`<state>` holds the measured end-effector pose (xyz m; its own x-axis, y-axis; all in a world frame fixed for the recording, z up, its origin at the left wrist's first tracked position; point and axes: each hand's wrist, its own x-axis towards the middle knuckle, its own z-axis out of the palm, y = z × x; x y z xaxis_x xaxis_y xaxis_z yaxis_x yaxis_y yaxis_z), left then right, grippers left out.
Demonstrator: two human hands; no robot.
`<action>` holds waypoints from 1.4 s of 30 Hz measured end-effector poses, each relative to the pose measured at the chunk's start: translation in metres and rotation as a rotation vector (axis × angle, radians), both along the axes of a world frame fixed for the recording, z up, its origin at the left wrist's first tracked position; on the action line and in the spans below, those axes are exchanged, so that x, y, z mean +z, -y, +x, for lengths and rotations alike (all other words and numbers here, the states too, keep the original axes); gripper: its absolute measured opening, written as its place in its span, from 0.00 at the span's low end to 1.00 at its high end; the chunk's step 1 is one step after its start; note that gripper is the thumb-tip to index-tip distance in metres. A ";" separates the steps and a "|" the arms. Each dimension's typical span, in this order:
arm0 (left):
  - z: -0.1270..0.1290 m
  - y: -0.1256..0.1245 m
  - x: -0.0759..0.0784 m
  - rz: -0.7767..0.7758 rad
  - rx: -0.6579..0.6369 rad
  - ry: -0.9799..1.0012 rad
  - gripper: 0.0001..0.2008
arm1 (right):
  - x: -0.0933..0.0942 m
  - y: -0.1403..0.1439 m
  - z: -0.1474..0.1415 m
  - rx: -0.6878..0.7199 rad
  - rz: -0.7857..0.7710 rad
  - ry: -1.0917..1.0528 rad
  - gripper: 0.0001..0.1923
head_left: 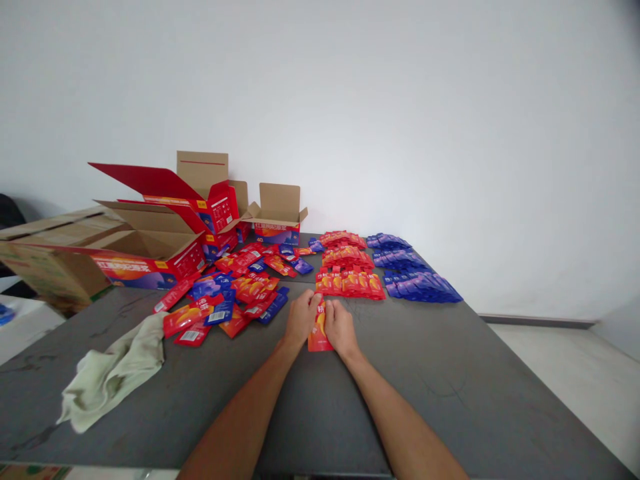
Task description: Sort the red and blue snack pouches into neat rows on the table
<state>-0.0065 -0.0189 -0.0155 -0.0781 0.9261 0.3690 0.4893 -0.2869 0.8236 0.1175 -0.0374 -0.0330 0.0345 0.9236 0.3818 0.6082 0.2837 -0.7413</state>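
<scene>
Grey table (450, 387) under a white wall. Both hands — left hand (301, 319), right hand (340, 327) — fingers curled narrow, pinching one red sachet (318, 333) flat on the table, probably to square it. Beyond: three red rows (347, 267), three blue rows (407, 270) — sorted by colour; loose pile (235, 293), rag (117, 370), open boxes (165, 227).

Dark grey bench (450, 400) loaded with packets

Loose red and blue sachets (235, 290), neat red rows (347, 270), blue rows (410, 273), open cartons (165, 227) and a crumpled cloth (115, 373) are laid on it.
</scene>
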 end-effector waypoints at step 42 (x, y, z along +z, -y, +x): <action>-0.003 -0.017 -0.033 -0.366 -0.072 0.414 0.13 | 0.009 -0.066 0.047 -0.208 -0.239 -0.418 0.15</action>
<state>-0.0092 -0.0023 -0.0486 -0.0797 0.9965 -0.0257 0.0936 0.0332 0.9951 0.1649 0.0288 -0.0239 0.3303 0.9408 0.0757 0.2724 -0.0182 -0.9620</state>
